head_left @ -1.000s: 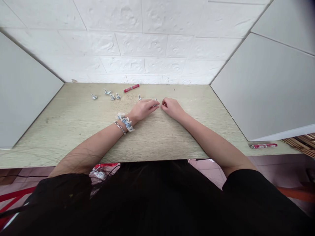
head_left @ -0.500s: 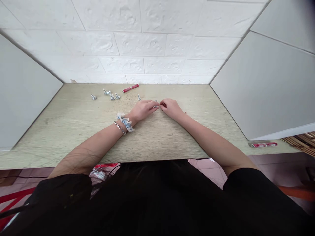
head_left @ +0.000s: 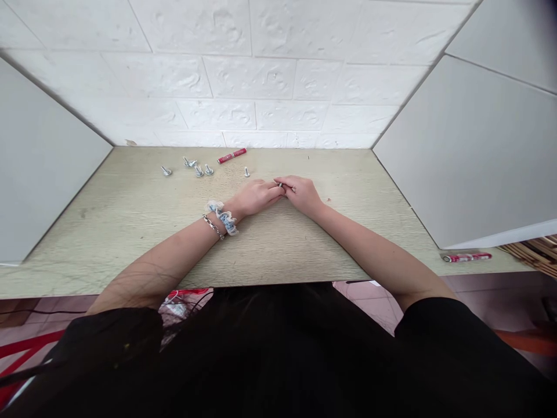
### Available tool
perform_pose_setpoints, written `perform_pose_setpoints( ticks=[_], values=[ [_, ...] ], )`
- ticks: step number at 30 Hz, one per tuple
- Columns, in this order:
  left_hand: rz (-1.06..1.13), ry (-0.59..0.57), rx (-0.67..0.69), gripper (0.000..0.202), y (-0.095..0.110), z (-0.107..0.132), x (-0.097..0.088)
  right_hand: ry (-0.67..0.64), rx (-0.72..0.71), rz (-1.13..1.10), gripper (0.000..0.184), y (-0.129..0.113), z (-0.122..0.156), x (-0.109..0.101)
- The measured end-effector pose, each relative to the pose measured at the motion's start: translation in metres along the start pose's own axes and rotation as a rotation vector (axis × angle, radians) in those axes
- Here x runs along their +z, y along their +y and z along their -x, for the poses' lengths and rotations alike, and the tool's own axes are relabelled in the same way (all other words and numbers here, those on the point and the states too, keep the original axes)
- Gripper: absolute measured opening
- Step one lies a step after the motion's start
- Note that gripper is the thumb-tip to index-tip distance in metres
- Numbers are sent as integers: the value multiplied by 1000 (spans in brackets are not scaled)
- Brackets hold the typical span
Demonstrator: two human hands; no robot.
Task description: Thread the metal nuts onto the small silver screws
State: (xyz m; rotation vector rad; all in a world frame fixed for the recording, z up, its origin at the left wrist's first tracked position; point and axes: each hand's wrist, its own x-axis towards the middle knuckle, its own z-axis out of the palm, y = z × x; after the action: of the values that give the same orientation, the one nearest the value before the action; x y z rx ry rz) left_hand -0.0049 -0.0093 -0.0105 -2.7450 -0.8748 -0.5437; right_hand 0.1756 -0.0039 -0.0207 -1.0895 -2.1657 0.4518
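Note:
My left hand is closed, its thumb and fingertips pinching a small metal bolt. Against it, my right hand is closed too, with fingertips on the same bolt. Fingers cover most of the bolt, so any washer or nut on it is hidden. Just behind my left hand, a single silver bolt stands upright on the table. Further left lie several more silver bolts, among them one bolt with a wide flat base and another bolt tilted over.
A red marker-like tube lies near the white brick-patterned wall. Another red tube rests at the front right, beside a wicker basket. Grey panels bound the table on both sides.
My right fingertips have moved left and closed over the bolt's upright end, which stuck up from my left hand before. Both hands now touch. The loose bolts have stayed put.

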Motion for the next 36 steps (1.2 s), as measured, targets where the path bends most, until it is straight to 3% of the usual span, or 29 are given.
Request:
perform_pose_setpoints(
  ticks=[7, 36],
  values=[
    [-15, -2, -2, 33, -2, 0, 1, 102, 5, 17, 35, 3, -1, 2],
    [-93, 16, -20, 25, -4, 0, 6, 127, -87, -4, 34, 1, 2, 0]
  ],
)
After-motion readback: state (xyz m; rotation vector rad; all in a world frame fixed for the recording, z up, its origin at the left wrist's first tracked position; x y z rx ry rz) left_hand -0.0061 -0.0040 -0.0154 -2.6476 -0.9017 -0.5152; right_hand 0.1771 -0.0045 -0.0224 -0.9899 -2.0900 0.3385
